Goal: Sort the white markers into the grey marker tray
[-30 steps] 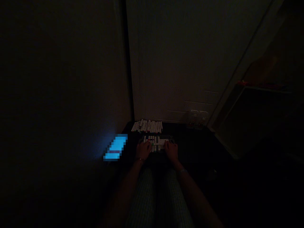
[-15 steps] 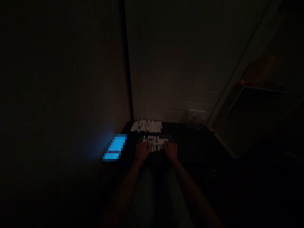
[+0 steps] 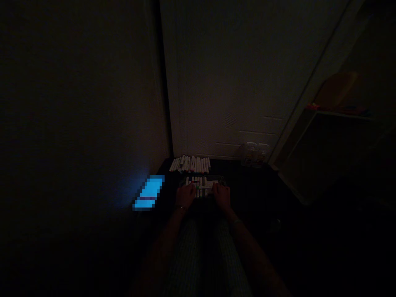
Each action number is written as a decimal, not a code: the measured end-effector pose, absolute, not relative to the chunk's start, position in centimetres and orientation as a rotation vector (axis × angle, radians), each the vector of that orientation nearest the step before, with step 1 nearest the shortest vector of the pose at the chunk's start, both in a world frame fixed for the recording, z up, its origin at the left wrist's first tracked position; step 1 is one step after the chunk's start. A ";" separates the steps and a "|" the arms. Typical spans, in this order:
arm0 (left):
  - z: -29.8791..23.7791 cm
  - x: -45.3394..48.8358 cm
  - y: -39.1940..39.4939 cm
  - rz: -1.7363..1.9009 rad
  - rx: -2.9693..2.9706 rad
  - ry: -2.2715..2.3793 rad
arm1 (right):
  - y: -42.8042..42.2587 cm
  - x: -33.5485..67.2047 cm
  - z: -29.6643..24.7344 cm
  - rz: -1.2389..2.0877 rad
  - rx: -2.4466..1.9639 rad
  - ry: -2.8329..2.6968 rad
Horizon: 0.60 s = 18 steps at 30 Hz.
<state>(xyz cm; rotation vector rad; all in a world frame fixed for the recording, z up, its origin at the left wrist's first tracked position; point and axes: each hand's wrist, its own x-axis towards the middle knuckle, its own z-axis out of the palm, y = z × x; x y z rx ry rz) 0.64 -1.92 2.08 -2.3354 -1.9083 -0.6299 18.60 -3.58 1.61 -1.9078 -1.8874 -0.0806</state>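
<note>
White marker [image 3: 204, 187] stretches, held between both hands [image 3: 186, 195], over lined-up markers [image 3: 201, 181].

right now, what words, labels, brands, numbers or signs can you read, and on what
No text can be read.
Back row of pens: dark marks, too small.
Held pen: too dim.
Clear containers: labels too dark.
Blue screen: pixelated.

White markers [image 3: 192, 164], lettering too small to read

White markers [image 3: 192, 164] block the desk's [image 3: 262, 187] far-left corner, clear containers [image 3: 255, 154] its far-right, a glowing screen [image 3: 150, 190] its left edge; passage opens along the right edge.
</note>
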 end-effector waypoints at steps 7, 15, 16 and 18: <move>2.2 0.7 -1.9 -0.613 -2.333 -1.935 | -3.5 18.5 1.7 -0.069 -1.928 -1.862; 1.9 0.5 -1.8 -0.619 -2.351 -1.916 | -3.6 18.5 1.8 -0.050 -1.925 -1.854; 1.9 0.5 -1.8 -0.615 -2.356 -1.912 | -3.6 18.5 1.8 -0.044 -1.925 -1.864; 2.0 0.6 -1.8 -0.611 -2.347 -1.919 | -3.7 18.5 1.9 -0.047 -1.926 -1.876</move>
